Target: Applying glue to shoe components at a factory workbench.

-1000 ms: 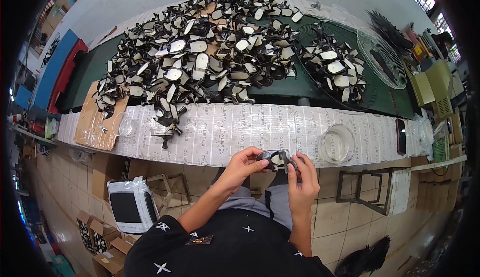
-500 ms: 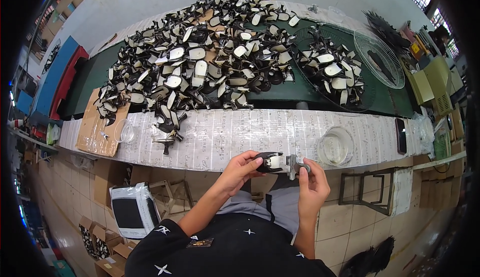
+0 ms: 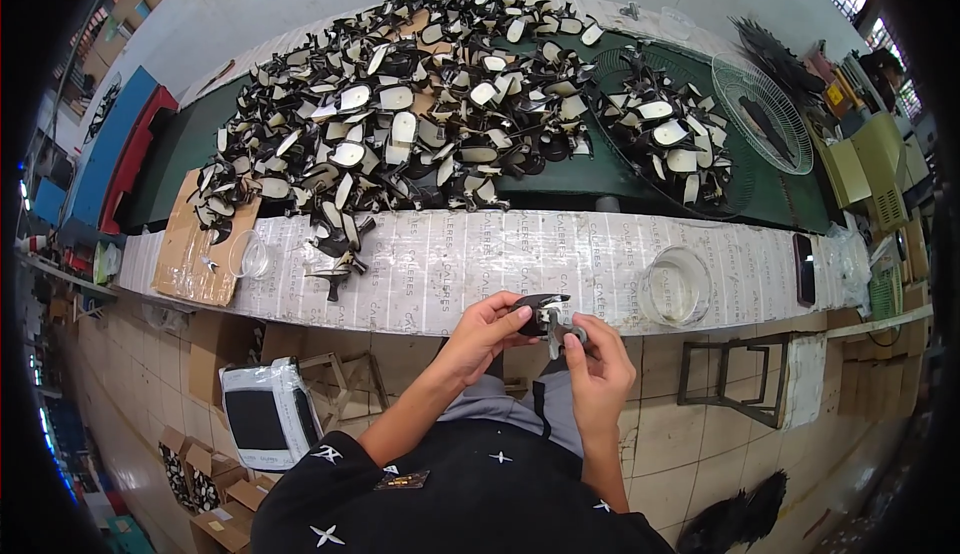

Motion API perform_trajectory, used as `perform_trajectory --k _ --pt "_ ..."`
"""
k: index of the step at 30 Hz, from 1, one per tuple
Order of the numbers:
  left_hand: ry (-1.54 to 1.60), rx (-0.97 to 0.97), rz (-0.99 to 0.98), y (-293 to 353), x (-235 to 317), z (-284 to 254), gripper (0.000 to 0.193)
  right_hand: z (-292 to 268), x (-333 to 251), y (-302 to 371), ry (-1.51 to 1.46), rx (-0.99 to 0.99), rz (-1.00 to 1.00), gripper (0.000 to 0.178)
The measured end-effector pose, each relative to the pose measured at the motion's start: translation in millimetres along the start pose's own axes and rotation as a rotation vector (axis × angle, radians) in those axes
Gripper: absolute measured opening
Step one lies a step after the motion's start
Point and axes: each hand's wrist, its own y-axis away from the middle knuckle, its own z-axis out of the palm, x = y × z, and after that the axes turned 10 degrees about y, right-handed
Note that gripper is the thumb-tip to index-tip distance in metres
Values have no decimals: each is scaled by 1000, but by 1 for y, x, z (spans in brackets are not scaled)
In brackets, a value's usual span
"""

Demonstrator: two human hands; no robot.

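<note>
My left hand pinches a black shoe heel piece with a cream-white inner face, held just in front of the bench's near edge. From the right, my right hand grips a small grey metal piece between thumb and fingers. The metal piece meets the heel's right end; fingers hide whether it fits onto it. A big heap of similar black and cream heel pieces covers the far side, and a few of them lie closer, left of my hands.
A round clear plastic tub stands right of my hands, a clear cup on cardboard at left. More pieces fill a wire basket at back right. A phone lies at the bench's right. A wooden frame stool stands below.
My right hand has moved left, bringing the grey metal piece up to the heel. The heel has turned slightly in my left hand. The view has tilted a little.
</note>
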Motion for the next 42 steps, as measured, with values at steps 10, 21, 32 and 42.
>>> perform_trajectory --k 10,21,32,42 --pt "-1 17 22 1 1 -4 21 -6 5 4 174 70 -45 23" --pt "64 40 -25 0 -1 -2 22 -10 -1 3 167 126 -38 22" --pt "3 -16 12 3 -2 -1 20 -13 -4 -5 87 53 -33 21" --pt "-52 -46 5 2 -4 1 19 -5 -4 -8 208 14 -127 21"
